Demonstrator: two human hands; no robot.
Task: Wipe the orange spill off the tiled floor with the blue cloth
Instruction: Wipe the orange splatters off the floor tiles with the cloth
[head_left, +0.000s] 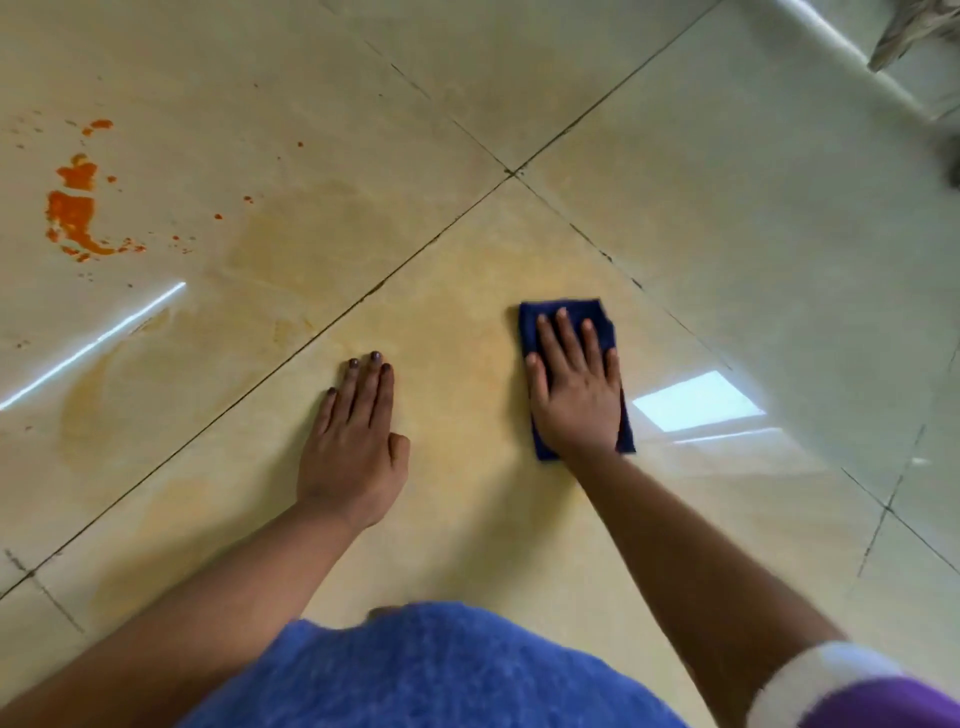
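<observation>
Head view, blue cloth (566, 312) long axis pointing away, lengthwise under right hand (574, 387)

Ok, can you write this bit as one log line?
right hand flat on blue cloth | left hand flat on floor | orange spill unwiped, far left
</observation>
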